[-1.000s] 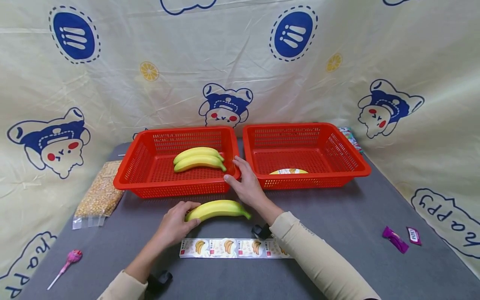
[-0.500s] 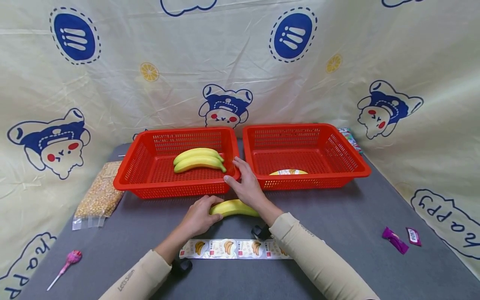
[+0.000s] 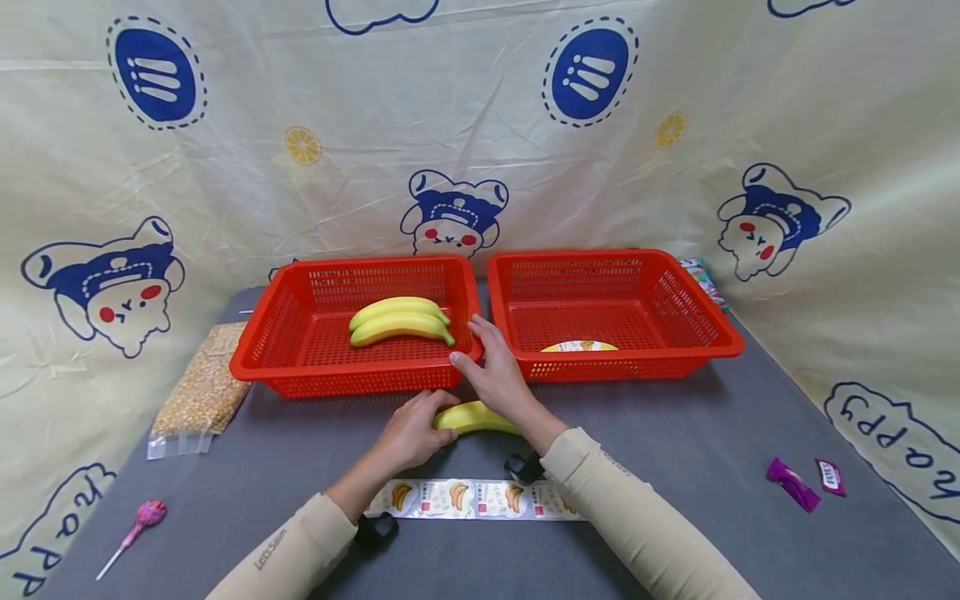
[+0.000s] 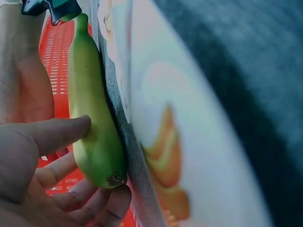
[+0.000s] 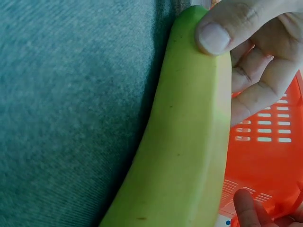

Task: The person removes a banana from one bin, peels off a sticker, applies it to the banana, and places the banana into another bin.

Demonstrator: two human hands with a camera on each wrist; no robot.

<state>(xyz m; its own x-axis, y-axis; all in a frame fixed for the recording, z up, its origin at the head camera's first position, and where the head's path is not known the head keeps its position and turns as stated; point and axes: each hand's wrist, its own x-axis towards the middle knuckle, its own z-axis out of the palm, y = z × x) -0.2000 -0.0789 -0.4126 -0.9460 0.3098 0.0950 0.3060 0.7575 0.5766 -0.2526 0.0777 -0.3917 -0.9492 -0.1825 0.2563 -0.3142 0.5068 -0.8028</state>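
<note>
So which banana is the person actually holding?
Start at the two red baskets; the left basket holds a pair of bananas. The held banana lies on the grey table just in front of it, the left hand's fingers curled round its end.

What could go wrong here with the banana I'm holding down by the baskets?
The left hand grips only the tip end of the banana, so the far end might swing or slip when lifted. The right hand lies over the banana with its fingers at the left basket rim; it could bump or shift that basket. The sticker strip lies just below the forearms, and a sleeve may drag it.
</note>
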